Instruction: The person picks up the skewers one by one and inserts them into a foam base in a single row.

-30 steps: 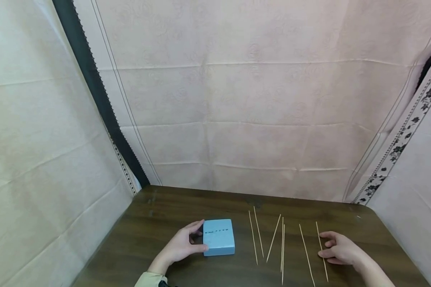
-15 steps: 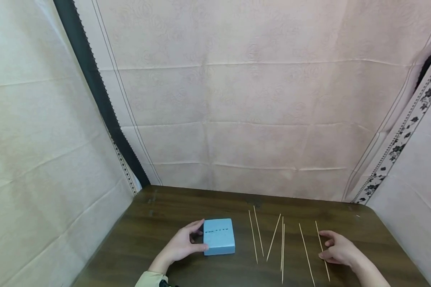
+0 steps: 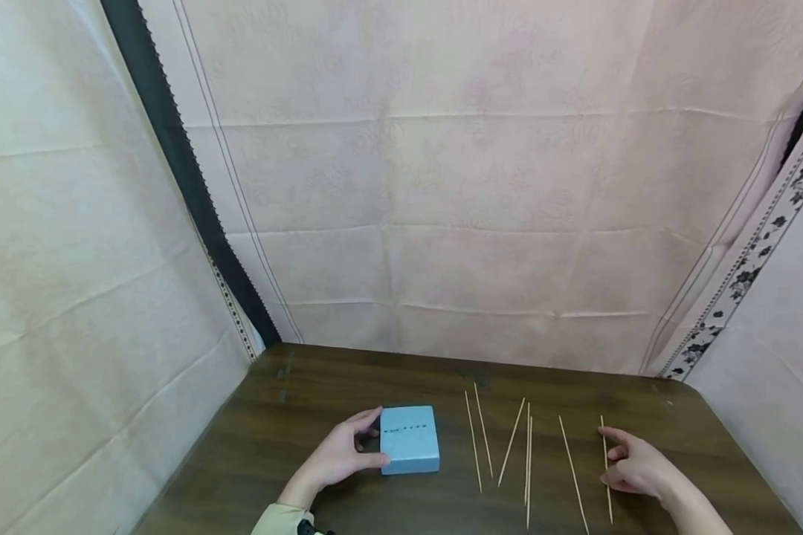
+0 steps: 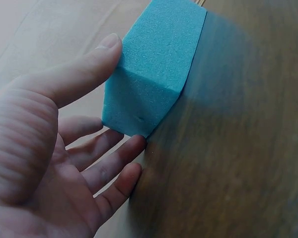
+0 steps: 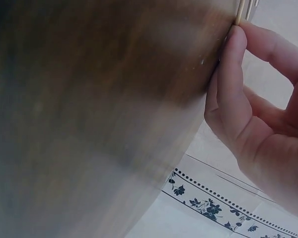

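On the bench [image 3: 334, 379] before you, the block [image 3: 410, 438] lies left of seven sticks [image 3: 528, 453], apart from them. Your left hand [image 3: 337, 455] touches the block's left side; your right hand [image 3: 636, 467] is at the rightmost stick [image 3: 609, 501]. Between block and that stick, left to right: two sticks, one alone, two close together, one alone. Cloth [image 3: 468, 178] stands behind the bench and on both sides.
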The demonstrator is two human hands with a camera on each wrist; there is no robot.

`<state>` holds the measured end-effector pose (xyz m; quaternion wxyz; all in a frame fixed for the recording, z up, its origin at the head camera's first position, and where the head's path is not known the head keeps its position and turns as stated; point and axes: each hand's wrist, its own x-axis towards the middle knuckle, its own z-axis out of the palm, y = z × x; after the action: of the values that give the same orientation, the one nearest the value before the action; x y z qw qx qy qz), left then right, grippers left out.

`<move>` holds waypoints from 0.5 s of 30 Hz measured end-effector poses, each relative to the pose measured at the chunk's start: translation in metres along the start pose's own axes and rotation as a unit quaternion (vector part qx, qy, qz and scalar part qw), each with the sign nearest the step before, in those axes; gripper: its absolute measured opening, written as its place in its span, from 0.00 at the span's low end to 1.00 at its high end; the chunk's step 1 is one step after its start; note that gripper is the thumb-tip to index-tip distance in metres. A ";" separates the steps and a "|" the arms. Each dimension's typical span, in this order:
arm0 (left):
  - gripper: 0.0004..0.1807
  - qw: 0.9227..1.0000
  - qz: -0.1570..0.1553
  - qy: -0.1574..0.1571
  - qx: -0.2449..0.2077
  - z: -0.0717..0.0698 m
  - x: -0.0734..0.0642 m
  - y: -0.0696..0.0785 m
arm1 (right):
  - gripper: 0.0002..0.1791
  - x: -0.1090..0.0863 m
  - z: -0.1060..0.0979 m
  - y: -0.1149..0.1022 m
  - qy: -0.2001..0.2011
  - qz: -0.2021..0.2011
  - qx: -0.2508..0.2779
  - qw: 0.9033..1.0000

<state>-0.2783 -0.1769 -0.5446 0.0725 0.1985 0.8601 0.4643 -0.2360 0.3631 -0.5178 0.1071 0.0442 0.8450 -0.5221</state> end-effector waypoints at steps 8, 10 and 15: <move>0.50 1.000 -0.001 0.000 -0.002 0.000 0.000 -0.001 | 0.55 0.001 -0.003 0.002 -0.014 -0.013 -0.009 1.000; 0.50 1.000 -0.001 0.000 -0.002 0.000 -0.001 0.000 | 0.55 0.002 -0.003 0.002 -0.017 -0.013 -0.014 1.000; 0.50 1.000 -0.002 0.003 0.010 0.000 0.000 0.001 | 0.54 0.003 -0.006 0.002 -0.022 -0.013 -0.013 1.000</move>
<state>-0.2776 -0.1761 -0.5435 0.0688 0.1957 0.8654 0.4561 -0.2394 0.3697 -0.5177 0.1195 0.0199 0.8494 -0.5137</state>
